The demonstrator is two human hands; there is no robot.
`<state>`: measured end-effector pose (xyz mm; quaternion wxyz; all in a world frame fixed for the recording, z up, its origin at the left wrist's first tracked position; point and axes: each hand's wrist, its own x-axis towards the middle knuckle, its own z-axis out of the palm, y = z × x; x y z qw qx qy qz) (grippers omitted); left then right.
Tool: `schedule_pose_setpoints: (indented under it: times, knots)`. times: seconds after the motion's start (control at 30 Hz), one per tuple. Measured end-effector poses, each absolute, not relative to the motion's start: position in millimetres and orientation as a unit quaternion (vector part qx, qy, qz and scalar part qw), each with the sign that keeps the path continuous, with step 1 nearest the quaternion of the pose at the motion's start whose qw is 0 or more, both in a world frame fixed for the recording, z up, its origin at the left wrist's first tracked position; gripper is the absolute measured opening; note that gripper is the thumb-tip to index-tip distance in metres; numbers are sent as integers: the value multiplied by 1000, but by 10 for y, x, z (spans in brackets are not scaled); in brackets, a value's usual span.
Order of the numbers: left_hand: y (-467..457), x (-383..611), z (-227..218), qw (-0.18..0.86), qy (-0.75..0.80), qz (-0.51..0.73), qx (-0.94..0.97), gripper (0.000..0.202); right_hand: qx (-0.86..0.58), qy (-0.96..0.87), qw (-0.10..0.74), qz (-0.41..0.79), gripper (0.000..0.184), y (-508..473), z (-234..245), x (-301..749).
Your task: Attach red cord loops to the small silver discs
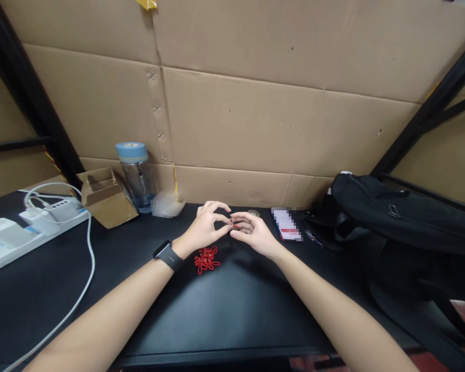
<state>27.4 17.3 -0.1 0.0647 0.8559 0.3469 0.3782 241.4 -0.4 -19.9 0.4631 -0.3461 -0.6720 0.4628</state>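
Note:
Both my hands meet above the middle of a black table (pixel 225 310). My left hand (pixel 206 225), with a black watch on the wrist, pinches a tiny object with a bit of red on it. My right hand (pixel 251 230) pinches the same small piece from the other side, fingers curled. What the piece is I cannot make out. A small heap of red loops (pixel 206 259) lies on the table just under my left wrist.
A clear bottle with a blue lid (pixel 136 175) and an open cardboard box (pixel 106 196) stand at the back left. A white power strip with chargers and cable (pixel 31 222) lies far left. A card (pixel 289 225) and a black bag (pixel 403 217) sit right. Cardboard walls the back.

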Motion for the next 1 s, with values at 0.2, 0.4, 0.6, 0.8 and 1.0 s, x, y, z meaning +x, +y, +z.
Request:
schedule_pose_setpoints:
  times: [0.2,0.4,0.6,0.8,1.0]
  knots:
    - [98,325,29,71,360,378,850,8,-351,-676,451,465,52,3,-227,2420]
    - [140,280,69,68,380,374,843,7,-359,-700,441,432,47,17,-225,2435]
    - [286,55,188,51,423,356,832,11,-418,-700,466,345,41,186,-141,2674]
    - [317,-182,242,48,372,188,908,9,-546,-722,423,37,29,441,-256,3039]
    - [236,-182,255,109,366,57,922,11,-555,-757,343,-38,21,589,-425,3075]
